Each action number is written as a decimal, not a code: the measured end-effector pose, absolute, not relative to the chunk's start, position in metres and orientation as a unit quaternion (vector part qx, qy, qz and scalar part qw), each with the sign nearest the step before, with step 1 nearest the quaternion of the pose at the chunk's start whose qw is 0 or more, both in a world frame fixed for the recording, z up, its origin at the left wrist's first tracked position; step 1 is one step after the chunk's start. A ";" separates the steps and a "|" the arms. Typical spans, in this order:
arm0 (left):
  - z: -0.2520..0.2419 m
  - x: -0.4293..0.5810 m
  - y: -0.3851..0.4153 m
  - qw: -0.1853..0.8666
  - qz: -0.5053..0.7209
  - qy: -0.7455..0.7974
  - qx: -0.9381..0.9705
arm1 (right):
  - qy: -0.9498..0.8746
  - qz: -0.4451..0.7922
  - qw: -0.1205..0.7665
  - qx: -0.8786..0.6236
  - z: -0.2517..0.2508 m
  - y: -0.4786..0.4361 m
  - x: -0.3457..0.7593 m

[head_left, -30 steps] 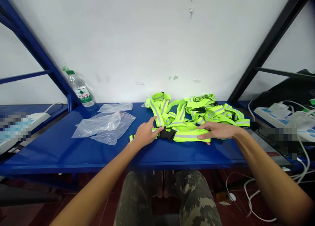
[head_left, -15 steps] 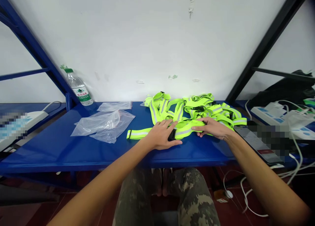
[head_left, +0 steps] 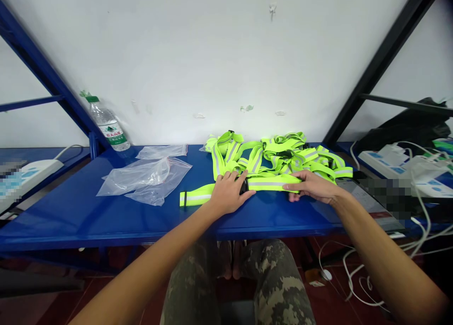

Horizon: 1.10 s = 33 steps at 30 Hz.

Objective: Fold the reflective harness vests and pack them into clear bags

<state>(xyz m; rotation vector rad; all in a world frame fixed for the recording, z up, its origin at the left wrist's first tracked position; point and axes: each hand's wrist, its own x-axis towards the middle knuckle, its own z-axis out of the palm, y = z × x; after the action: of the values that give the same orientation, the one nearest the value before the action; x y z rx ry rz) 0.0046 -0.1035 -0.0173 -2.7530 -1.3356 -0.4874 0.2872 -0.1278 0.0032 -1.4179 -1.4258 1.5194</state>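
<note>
A neon yellow strap with a grey reflective stripe (head_left: 269,183) lies along the front of the blue table, its left end reaching past my wrist. My left hand (head_left: 230,192) rests on it beside a black buckle (head_left: 243,187), fingers bent over the strap and thumb apart. Further right, my right hand (head_left: 311,185) pinches the strap between thumb and fingers. Behind both hands sits a tangled heap of similar straps (head_left: 283,150). Between my two hands the strap runs nearly straight.
Clear plastic bags (head_left: 141,176) lie on the blue table (head_left: 134,226) at the left. A water bottle (head_left: 111,129) leans against the wall. To the right are a phone (head_left: 375,200), a power strip (head_left: 385,164) and white cables.
My right hand has moved slightly right, and the strap between my hands is now straighter and flatter. My left hand has shifted slightly left in view.
</note>
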 end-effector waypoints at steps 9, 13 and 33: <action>-0.022 0.009 -0.102 -0.002 -0.175 -0.441 -0.880 | -0.324 0.598 0.650 -0.340 -0.021 -0.149 0.198; -0.023 0.011 -0.105 0.015 -0.173 -0.447 -0.877 | -0.338 0.503 0.683 -0.408 -0.031 -0.141 0.171; -0.024 0.005 -0.107 -0.056 -0.314 -0.392 -0.863 | -0.767 -0.070 0.333 -0.545 -0.033 -0.125 0.162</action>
<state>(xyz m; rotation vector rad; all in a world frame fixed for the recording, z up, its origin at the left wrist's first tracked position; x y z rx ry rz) 0.0053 -0.1069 -0.0245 -2.8119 -1.2778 -1.0236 0.1619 -0.1251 -0.0332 -1.4228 -2.0026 -0.1826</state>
